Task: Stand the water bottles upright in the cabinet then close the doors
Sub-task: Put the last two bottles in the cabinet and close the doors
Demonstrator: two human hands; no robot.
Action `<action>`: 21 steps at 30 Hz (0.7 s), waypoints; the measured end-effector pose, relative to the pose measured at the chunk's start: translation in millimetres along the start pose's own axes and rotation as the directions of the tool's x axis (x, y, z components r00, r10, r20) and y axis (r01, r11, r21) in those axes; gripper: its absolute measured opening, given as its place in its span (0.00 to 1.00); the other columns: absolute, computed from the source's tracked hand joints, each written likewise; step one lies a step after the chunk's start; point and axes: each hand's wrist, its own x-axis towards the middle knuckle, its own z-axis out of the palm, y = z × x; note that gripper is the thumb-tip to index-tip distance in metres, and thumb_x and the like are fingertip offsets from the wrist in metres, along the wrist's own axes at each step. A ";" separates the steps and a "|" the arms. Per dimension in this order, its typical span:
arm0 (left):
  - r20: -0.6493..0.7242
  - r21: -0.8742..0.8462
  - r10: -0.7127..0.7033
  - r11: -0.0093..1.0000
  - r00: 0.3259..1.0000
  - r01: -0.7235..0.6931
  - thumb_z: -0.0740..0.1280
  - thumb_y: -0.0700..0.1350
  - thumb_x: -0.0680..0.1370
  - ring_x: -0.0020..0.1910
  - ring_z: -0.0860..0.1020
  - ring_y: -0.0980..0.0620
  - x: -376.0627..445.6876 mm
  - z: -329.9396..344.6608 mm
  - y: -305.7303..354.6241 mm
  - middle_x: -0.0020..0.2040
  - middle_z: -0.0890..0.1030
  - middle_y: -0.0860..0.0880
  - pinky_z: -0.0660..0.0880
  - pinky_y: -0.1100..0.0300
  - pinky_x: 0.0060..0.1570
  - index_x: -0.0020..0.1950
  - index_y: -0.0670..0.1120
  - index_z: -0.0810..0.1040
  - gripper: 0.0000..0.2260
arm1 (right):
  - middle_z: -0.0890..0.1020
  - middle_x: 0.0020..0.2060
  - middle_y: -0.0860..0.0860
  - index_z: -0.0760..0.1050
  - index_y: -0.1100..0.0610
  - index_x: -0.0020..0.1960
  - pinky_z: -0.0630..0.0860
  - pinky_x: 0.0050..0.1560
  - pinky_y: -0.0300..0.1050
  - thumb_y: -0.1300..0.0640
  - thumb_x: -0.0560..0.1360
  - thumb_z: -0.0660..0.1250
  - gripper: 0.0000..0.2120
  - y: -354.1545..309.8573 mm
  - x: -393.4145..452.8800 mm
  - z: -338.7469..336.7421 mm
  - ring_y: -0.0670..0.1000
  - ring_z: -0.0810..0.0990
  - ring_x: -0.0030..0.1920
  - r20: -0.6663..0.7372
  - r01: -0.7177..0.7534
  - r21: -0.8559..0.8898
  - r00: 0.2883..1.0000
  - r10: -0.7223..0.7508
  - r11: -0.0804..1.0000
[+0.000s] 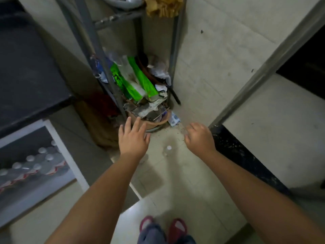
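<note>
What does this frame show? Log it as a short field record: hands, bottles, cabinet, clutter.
left hand: open, fingers spread, holding nothing
right hand: fingers loosely curled, holding nothing
bottle on floor: upright, white cap, between the hands, untouched
cabinet: lower left, door open
bottles in cabinet: upright in rows, white caps
basin: under metal rack, full of rubbish

Both forearms [98, 196] were bare to the frame's edge, no sleeves, watch or rings visible. Below them, red slippers [177, 226] covered the feet, with blue-grey trouser legs [152, 234] bunched just above the slippers.
</note>
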 end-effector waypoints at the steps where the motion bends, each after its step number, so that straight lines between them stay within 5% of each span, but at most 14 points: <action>1: 0.012 -0.016 -0.024 1.000 1.000 0.024 0.57 0.54 0.80 0.77 0.53 0.45 9.4 9.2 1.3 0.77 0.61 0.50 0.53 0.46 0.74 0.72 0.51 0.66 0.21 | 0.81 0.51 0.70 0.78 0.73 0.52 0.76 0.53 0.60 0.69 0.67 0.70 0.14 3.3 11.7 6.7 0.68 0.80 0.52 0.000 0.010 -0.014 1.000 -0.010 1.000; 6: 0.152 -0.047 -0.160 0.985 0.975 0.168 0.54 0.54 0.81 0.77 0.51 0.46 61.3 77.2 -12.5 0.78 0.58 0.50 0.52 0.47 0.75 0.74 0.50 0.61 0.22 | 0.70 0.69 0.57 0.68 0.59 0.68 0.66 0.67 0.50 0.54 0.79 0.57 0.19 21.0 79.2 63.6 0.56 0.67 0.69 0.222 0.069 -0.175 0.975 -0.029 0.982; 14: 0.365 -0.019 -0.299 0.945 0.882 0.328 0.54 0.53 0.81 0.77 0.53 0.46 114.7 227.1 -57.4 0.78 0.56 0.49 0.54 0.49 0.74 0.75 0.50 0.59 0.22 | 0.74 0.65 0.62 0.72 0.64 0.64 0.68 0.65 0.50 0.58 0.77 0.61 0.18 64.1 155.2 213.5 0.60 0.71 0.66 0.413 0.095 -0.101 0.909 -0.045 0.990; 21: 0.466 0.023 -0.381 0.907 0.798 0.420 0.60 0.48 0.80 0.75 0.59 0.44 124.8 374.4 -104.9 0.76 0.61 0.44 0.64 0.50 0.70 0.73 0.47 0.62 0.22 | 0.59 0.75 0.53 0.58 0.54 0.73 0.63 0.71 0.48 0.51 0.79 0.58 0.24 121.8 174.0 372.8 0.54 0.59 0.74 0.641 0.203 -0.198 0.767 -0.030 0.959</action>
